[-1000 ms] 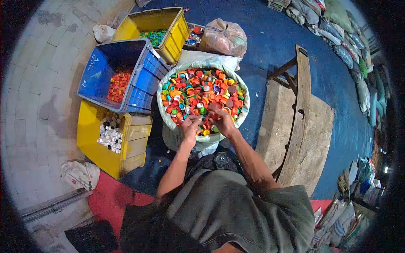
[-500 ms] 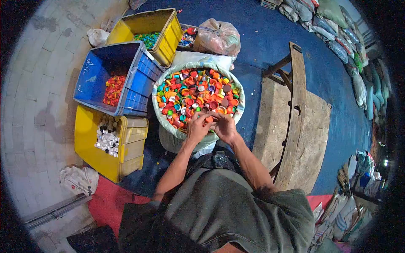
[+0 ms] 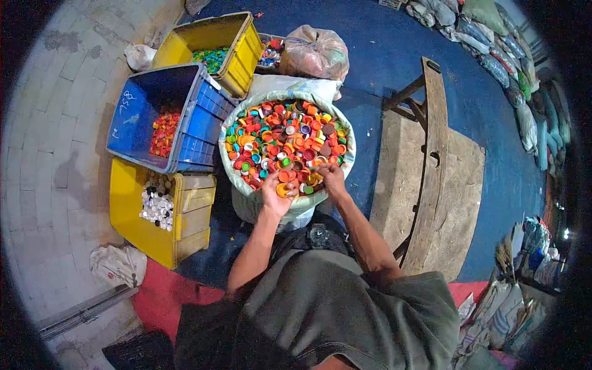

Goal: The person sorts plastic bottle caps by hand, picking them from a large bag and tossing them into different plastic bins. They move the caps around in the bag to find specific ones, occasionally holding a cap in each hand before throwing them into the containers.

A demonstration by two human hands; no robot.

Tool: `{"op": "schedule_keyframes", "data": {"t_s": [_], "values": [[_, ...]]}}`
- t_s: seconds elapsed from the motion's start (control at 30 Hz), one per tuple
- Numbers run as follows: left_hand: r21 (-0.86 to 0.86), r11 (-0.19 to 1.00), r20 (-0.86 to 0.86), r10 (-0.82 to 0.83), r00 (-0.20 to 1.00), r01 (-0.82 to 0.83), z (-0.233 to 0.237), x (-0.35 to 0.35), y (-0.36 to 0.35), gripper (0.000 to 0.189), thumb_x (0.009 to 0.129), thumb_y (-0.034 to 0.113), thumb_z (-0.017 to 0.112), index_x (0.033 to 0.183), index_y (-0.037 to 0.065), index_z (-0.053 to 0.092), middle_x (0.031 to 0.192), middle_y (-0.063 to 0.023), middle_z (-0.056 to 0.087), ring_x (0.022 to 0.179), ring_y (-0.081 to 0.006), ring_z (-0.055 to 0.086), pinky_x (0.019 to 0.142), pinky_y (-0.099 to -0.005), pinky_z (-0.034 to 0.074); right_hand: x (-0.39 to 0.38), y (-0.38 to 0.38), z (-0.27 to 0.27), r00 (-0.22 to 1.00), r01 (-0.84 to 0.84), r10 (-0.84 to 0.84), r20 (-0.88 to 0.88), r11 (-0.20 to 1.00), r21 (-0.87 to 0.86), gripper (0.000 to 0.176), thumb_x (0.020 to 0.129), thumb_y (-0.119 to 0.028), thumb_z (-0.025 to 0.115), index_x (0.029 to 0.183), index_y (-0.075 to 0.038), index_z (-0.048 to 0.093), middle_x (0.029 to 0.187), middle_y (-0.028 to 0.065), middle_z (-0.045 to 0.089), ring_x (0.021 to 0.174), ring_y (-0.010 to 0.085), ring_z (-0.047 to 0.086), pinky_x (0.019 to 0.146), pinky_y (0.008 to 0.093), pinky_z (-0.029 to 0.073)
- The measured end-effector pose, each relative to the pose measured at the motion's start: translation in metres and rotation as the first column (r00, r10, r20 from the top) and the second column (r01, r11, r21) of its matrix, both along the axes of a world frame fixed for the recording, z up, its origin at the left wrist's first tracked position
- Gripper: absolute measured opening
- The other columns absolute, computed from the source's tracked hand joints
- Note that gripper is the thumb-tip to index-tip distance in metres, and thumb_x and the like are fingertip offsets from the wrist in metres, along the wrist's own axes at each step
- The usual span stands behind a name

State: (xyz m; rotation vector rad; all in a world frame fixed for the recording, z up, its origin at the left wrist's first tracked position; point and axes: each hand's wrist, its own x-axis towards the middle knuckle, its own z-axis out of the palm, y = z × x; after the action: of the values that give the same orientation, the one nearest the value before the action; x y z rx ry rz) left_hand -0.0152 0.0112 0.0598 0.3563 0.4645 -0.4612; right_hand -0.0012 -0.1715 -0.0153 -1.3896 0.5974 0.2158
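My left hand is cupped, palm up, around a yellow cap, probably so that it rests there without a pinch. My right hand bends its fingers close beside; whether they grasp anything, I cannot tell. Just beyond both lie the caps, smooth, ridged plastic discs heaped in the sack, its soft, crinkled rim spread round, seemingly for easy reach. Left of my grip is a stiff, ribbed blue crate; to the right, a rough wooden bench
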Motion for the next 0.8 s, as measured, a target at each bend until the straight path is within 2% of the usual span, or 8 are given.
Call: {"op": "schedule_keyframes", "data": {"t_s": [0.13,0.17,0.27,0.3,0.5,0.6,0.7,0.8], "values": [[-0.006,0.999,-0.059,0.036,0.998,-0.037,-0.007,-0.004,0.003,0.038,0.09,0.03,0.051,0.115,0.002,0.057,0.092,-0.0056,0.058,0.07,-0.0137,0.05,0.055,-0.024,0.039,0.016,-0.021,-0.02,0.993,-0.016,0.069,0.1,0.89,-0.455,0.029,0.074,-0.023,0.07,0.089,0.001,0.064,0.08,0.0112,0.065,0.071,0.0204,0.062,0.067,0.032,0.049],[0.019,0.999,-0.035,0.04,0.999,-0.039,-0.006,-0.006,0.003,0.037,0.09,0.03,0.051,0.113,0.002,0.058,0.096,-0.0065,0.059,0.073,-0.0147,0.052,0.061,-0.026,0.043,0.021,-0.022,-0.022,0.994,-0.012,0.061,0.095,0.89,-0.456,0.029,0.072,-0.024,0.07,0.089,-0.001,0.064,0.08,0.0162,0.065,0.074,0.0241,0.065,0.071,0.0348,0.05],[0.031,0.998,-0.08,0.049,0.996,-0.047,-0.003,-0.01,0.001,0.036,0.09,0.029,0.052,0.113,0.003,0.058,0.101,-0.0072,0.06,0.076,-0.0159,0.053,0.065,-0.0279,0.045,0.025,-0.032,-0.007,0.988,0.009,0.09,0.122,0.767,-0.641,0.03,0.071,-0.025,0.07,0.088,0.0,0.064,0.084,0.0182,0.066,0.076,0.0313,0.065,0.072,0.0392,0.05],[0.026,0.999,-0.055,0.046,0.997,-0.045,-0.005,-0.011,0.002,0.036,0.089,0.029,0.053,0.113,0.003,0.058,0.104,-0.0079,0.06,0.077,-0.017,0.055,0.067,-0.029,0.047,0.026,-0.035,-0.009,0.989,0.029,0.087,0.123,0.689,-0.724,0.041,0.069,-0.031,0.076,0.094,0.0,0.064,0.081,0.0192,0.066,0.073,0.0321,0.066,0.068,0.0386,0.052],[0.048,0.995,-0.12,0.091,0.989,-0.085,-0.006,-0.015,-0.007,0.036,0.092,0.032,0.05,0.108,0.003,0.059,0.1,-0.0066,0.063,0.078,-0.0171,0.057,0.069,-0.0313,0.048,0.019,-0.042,-0.016,0.98,0.06,0.121,0.16,0.585,-0.809,0.044,0.07,-0.034,0.076,0.09,0.003,0.063,0.083,0.0214,0.065,0.079,0.0336,0.065,0.072,0.0401,0.051],[0.019,0.996,-0.116,0.085,0.99,-0.083,-0.009,-0.016,-0.011,0.038,0.091,0.031,0.05,0.112,0.001,0.057,0.104,-0.0077,0.062,0.079,-0.0184,0.057,0.072,-0.0328,0.048,0.022,-0.044,-0.02,0.986,0.042,0.101,0.13,0.608,-0.793,0.043,0.071,-0.034,0.076,0.089,0.003,0.063,0.084,0.0217,0.065,0.081,0.0346,0.065,0.072,0.0404,0.051],[0.008,0.996,-0.087,0.088,0.992,-0.088,-0.011,-0.013,-0.014,0.039,0.091,0.031,0.05,0.114,0.0,0.056,0.106,-0.008,0.061,0.081,-0.0192,0.057,0.074,-0.0334,0.048,0.022,-0.048,-0.03,0.982,-0.042,0.165,0.096,0.677,-0.735,0.046,0.075,-0.037,0.071,0.093,0.003,0.059,0.092,0.0251,0.062,0.085,0.0405,0.061,0.075,0.0468,0.049],[0.032,0.995,-0.098,0.102,0.99,-0.099,-0.012,-0.012,-0.017,0.039,0.091,0.031,0.05,0.114,0.0,0.056,0.104,-0.0075,0.062,0.083,-0.0193,0.057,0.074,-0.0335,0.047,0.021,-0.05,-0.03,0.975,-0.072,0.2,0.094,0.688,-0.722,0.043,0.077,-0.036,0.069,0.092,0.003,0.06,0.089,0.0241,0.064,0.084,0.0396,0.063,0.074,0.0457,0.05]]}}
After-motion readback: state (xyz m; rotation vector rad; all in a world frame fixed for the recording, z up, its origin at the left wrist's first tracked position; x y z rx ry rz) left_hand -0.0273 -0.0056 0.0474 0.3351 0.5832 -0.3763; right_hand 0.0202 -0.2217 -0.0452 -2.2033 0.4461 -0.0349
